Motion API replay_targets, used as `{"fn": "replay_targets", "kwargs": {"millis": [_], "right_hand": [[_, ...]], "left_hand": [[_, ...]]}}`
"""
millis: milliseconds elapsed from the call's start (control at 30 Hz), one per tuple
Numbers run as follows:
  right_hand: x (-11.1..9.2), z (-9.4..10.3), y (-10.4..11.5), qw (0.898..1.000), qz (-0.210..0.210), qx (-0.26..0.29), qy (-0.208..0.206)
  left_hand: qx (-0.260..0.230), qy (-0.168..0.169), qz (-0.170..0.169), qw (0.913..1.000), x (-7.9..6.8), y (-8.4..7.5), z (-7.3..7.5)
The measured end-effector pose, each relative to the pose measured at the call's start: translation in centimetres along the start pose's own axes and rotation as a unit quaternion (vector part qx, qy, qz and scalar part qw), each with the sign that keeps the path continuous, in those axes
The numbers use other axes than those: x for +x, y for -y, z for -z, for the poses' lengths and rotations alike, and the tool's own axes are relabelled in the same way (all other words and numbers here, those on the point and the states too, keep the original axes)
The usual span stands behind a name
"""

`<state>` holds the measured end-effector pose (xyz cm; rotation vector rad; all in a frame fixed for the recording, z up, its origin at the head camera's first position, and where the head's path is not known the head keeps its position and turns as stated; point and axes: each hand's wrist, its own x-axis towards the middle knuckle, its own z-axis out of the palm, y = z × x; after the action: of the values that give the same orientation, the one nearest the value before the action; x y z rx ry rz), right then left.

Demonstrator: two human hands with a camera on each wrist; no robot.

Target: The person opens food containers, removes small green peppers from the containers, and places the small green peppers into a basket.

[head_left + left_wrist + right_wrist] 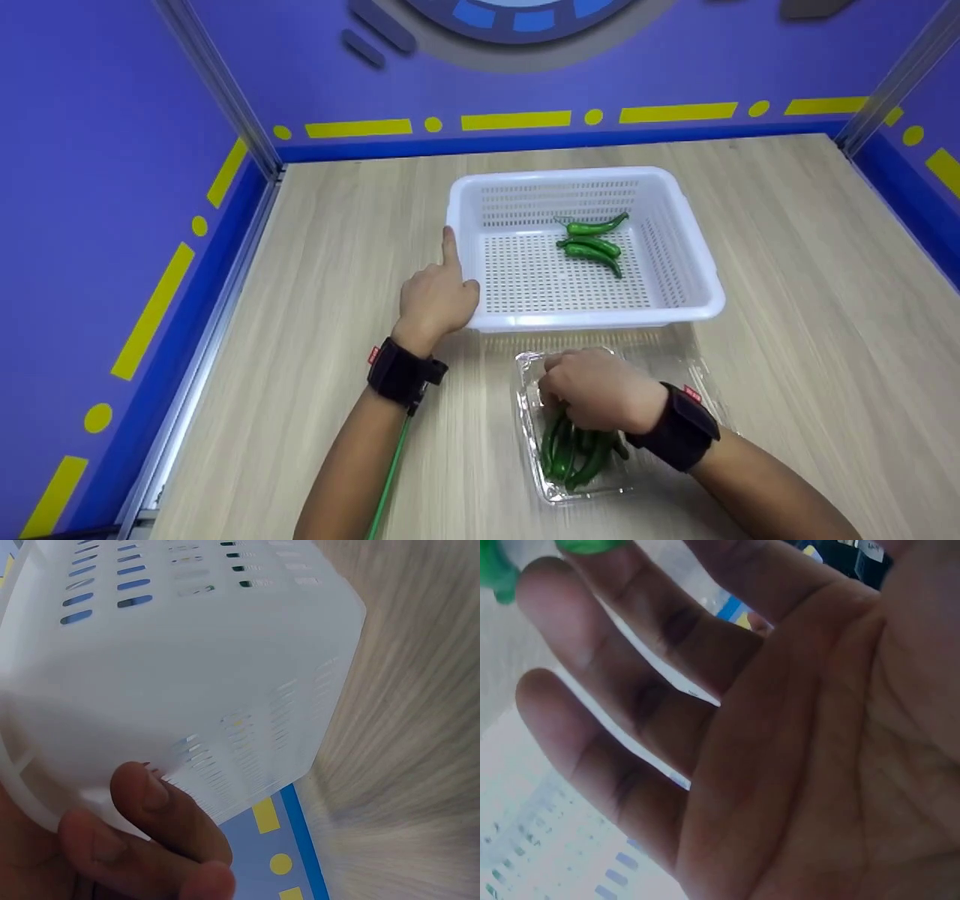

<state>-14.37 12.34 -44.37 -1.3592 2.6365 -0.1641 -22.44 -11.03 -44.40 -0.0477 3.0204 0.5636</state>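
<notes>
My left hand (439,296) holds the left rim of a white perforated plastic basket (585,322), its index finger lying straight along the edge. In the left wrist view, several of its fingers (176,817) bend beneath the rim against the outer wall. Inside the basket, toward its right, lie 3 green chili peppers (592,250). My right hand (600,388) reaches down into a clear plastic container (551,491), over more green chili peppers (566,457). Green pepper shows at a fingertip in the right wrist view; the thumb tip is out of sight, so a pinch cannot be confirmed.
A light wood-grain tabletop (337,247) carries both containers, the clear one just in front of the basket. Blue panels (510,97) with yellow marks enclose the back and sides. A green cable (391,472) runs from the black left wrist strap (397,373).
</notes>
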Motion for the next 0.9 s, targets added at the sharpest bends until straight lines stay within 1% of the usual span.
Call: {"fn": "replay_targets", "kwargs": {"millis": [200, 467, 600, 900], "right_hand": [[-0.6, 0.9, -0.2, 1.0, -0.01, 0.018, 0.003], [-1.9, 2.4, -0.5, 0.999, -0.011, 0.034, -0.028], [-2.3, 2.8, -0.7, 0.999, -0.009, 0.026, -0.044], [-2.8, 3.7, -1.2, 0.996, 0.016, 0.035, -0.08]], "left_hand": [[0.003, 0.0, 0.001, 1.0, -0.1, -0.1, 0.0], [0.002, 0.0, 0.003, 1.0, 0.0, -0.2, 0.0], [0.003, -0.002, 0.001, 1.0, 0.0, -0.1, 0.0], [-0.006, -0.002, -0.002, 1.0, 0.1, 0.0, -0.2]]}}
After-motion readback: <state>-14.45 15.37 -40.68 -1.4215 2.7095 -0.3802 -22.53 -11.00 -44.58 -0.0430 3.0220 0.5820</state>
